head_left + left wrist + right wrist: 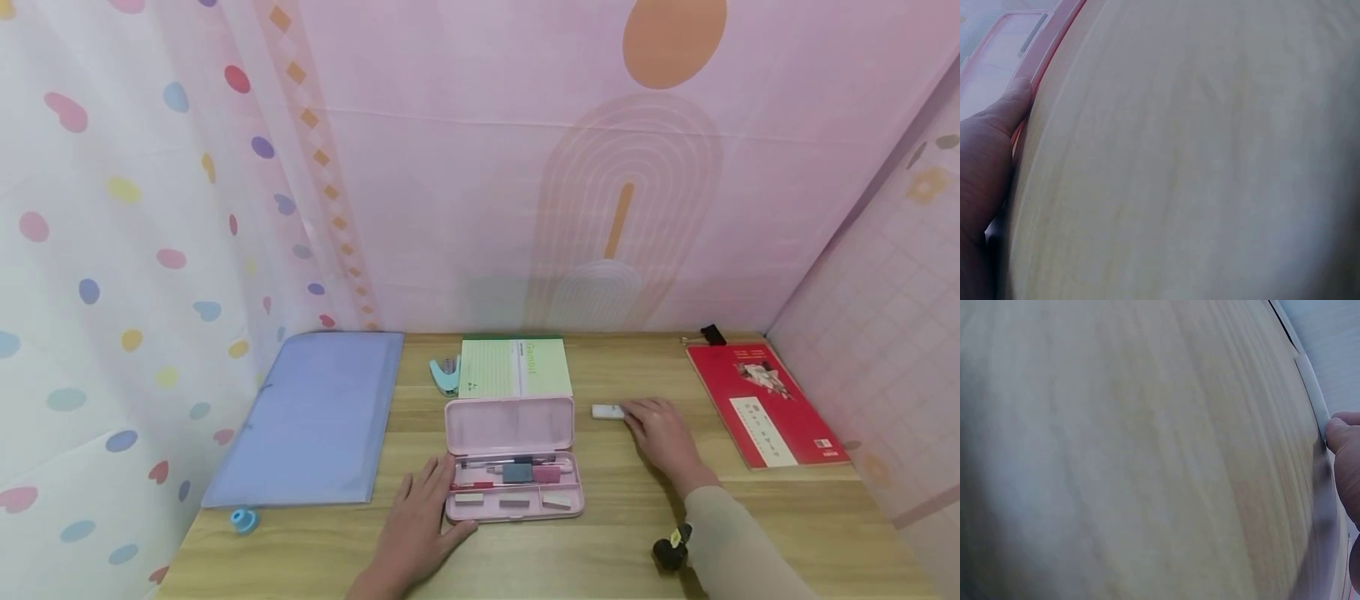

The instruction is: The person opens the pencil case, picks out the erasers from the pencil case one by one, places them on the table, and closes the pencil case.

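A pink pencil case (514, 518) lies with its lid up on the wooden table. Inside are pens, a grey-and-pink item (531, 473) and three small pale blocks in the front compartments. My left hand (420, 525) rests along the case's left side, fingers extended; its thumb (1016, 94) touches the front edge. To the right of the case, my right hand (663, 442) pinches the end of a small white eraser (606, 412) between thumb and fingers. In the right wrist view the eraser (1313, 390) lies low at the table surface, partly hidden by the fingertips.
Behind the case are a green notepad (491, 367) and a light-blue stapler (447, 377). A blue folder (315, 425) lies left, a small blue cap-like piece (243, 521) before it. At right lie a red booklet (757, 400) and a black binder clip (712, 335).
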A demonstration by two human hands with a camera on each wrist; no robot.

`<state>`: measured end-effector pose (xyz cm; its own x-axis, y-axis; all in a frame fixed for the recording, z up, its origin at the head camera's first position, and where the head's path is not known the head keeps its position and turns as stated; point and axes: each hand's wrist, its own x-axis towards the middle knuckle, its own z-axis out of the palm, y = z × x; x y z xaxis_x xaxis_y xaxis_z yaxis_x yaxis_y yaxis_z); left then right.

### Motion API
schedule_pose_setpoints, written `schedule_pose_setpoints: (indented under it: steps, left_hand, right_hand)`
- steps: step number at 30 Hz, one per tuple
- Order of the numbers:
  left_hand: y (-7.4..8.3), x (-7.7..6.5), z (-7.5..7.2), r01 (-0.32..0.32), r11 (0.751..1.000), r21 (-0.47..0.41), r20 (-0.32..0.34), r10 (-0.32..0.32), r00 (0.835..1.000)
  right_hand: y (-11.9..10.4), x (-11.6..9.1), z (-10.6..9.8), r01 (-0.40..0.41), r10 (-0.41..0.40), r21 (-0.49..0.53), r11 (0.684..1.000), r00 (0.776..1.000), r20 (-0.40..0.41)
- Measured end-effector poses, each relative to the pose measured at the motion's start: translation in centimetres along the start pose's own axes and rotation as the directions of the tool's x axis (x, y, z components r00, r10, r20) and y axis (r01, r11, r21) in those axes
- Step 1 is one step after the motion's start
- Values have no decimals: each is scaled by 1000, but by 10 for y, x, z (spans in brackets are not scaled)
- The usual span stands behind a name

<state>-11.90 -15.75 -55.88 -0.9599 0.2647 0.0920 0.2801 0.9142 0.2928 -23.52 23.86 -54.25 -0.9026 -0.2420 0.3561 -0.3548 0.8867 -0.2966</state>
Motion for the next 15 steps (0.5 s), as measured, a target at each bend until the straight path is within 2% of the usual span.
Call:
schedule_pose_setpoints:
  steps: [15]
  left_hand:
    - [-1,0,2,8,1000,-6,0,-8,1000]
  right_hand:
    - [8,-3,3,-42,42,44,998,999,-2]
